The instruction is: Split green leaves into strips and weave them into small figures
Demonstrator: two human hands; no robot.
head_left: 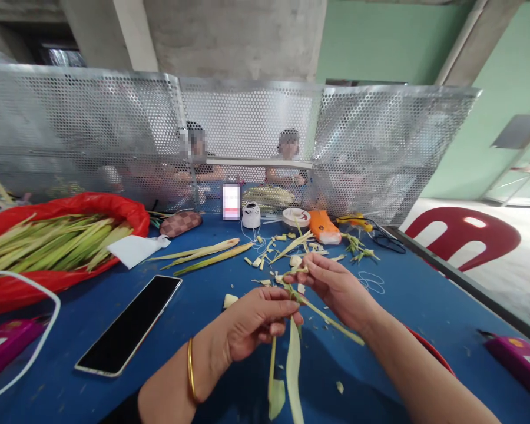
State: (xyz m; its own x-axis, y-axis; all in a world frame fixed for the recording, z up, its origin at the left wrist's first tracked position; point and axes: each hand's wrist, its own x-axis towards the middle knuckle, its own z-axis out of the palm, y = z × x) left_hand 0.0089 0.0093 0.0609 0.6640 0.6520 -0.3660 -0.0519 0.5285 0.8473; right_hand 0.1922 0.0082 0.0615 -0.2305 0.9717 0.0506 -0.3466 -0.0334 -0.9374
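**Leaf strips being pinched and folded between both hands**

The leaf strips are hanging above the near middle of the blue table. Their upper ends are gathered between the two hands and their pale tails are trailing down toward the bottom edge of the view. The left hand, with a gold bangle at its wrist, is clamping the bundle between thumb and curled fingers. The right hand is nipping a thin green strand at the top, with thumb and forefinger pressed together on it.

Judging by the grips, a fold or knot is being worked at the point where the strands are crossing. A next move there would call for steady tension from the left hand while the right is guiding the loose strand without tearing it.

Cut scraps are lying just beyond the hands. Further back a thread spool and an orange tool are sitting near a perforated screen. A phone is lying to the left, near a red bag full of leaves.

The crossing itself is hiding behind the fingers, so it is not clear how the strands are interlacing. The tails are being cut off by the lower edge, and the people behind the screen are showing only dimly through it.
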